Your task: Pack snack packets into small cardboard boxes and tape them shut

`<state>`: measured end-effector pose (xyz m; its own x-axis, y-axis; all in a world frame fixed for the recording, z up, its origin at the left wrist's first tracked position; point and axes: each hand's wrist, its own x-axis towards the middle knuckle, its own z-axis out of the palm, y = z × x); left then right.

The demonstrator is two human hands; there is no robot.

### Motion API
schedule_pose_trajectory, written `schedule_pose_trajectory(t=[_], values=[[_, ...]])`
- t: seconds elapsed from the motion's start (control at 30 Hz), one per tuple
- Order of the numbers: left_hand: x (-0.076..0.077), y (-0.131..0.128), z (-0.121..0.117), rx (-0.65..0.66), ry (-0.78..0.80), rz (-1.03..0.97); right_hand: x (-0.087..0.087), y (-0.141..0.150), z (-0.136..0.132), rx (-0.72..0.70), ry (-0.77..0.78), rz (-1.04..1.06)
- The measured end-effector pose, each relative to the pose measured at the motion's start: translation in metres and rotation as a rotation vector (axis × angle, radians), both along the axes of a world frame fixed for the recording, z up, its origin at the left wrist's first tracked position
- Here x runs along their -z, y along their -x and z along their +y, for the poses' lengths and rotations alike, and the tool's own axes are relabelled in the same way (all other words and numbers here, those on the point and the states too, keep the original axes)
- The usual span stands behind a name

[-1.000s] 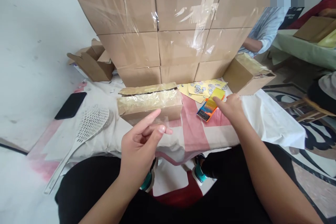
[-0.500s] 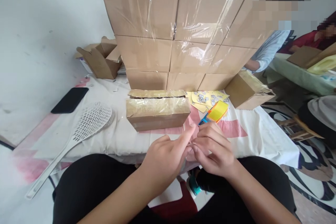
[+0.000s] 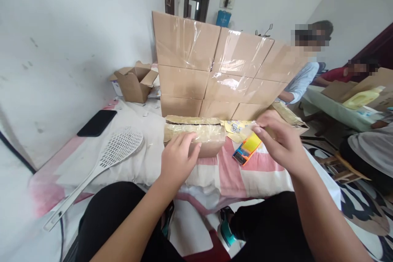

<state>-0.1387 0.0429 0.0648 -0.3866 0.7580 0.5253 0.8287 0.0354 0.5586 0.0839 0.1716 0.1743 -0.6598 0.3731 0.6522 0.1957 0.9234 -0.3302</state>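
Observation:
A small brown cardboard box, its top covered with shiny tape, lies on the cloth. My left hand holds its near upper edge, forefinger on top and thumb against the front. To the box's right, my right hand is raised with thumb and fingers pinched on a translucent strip that looks like clear tape. Below that strip sits an orange and blue tape dispenser with a yellow roll. Yellow printed sheets lie behind, partly covered.
A tall taped cardboard panel stands behind the box. On the left are a white mesh net, a black phone and an open carton. Another box stands right. A person sits beyond the panel.
My hands have parted. The left moved onto the box; the right moved right and up with the strip. The dispenser now lies turned differently, and the view has tilted up.

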Motion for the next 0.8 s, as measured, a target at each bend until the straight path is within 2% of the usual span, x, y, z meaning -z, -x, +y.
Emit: schedule_pose_trajectory(t=[0.1, 0.2, 0.33, 0.43, 0.5, 0.53, 0.67, 0.73, 0.8], values=[[0.006, 0.0, 0.005, -0.054, -0.091, 0.216, -0.011, 0.032, 0.02, -0.138, 0.138, -0.166], [0.006, 0.005, 0.007, -0.083, -0.124, 0.251, -0.016, 0.068, 0.032, -0.251, 0.172, -0.387], [-0.001, 0.034, 0.004, -0.318, -0.293, 0.031, -0.029, 0.098, 0.034, -0.307, 0.222, -0.482], [-0.005, 0.055, 0.003, -0.399, -0.36, -0.149, -0.032, 0.108, 0.033, -0.41, 0.463, -0.443], [-0.005, 0.06, 0.004, -0.377, -0.361, -0.195, -0.023, 0.114, 0.038, -0.433, 0.594, -0.425], [-0.005, 0.061, 0.004, -0.363, -0.362, -0.202, -0.015, 0.118, 0.041, -0.401, 0.598, -0.438], [-0.006, 0.06, 0.003, -0.345, -0.386, -0.192, 0.028, 0.135, 0.061, -0.213, 0.36, -0.542], [-0.007, 0.058, 0.002, -0.318, -0.396, -0.148, 0.045, 0.141, 0.067, -0.202, 0.288, -0.535], [-0.007, 0.054, 0.001, -0.233, -0.352, -0.056, 0.055, 0.143, 0.07, -0.212, 0.255, -0.518]])
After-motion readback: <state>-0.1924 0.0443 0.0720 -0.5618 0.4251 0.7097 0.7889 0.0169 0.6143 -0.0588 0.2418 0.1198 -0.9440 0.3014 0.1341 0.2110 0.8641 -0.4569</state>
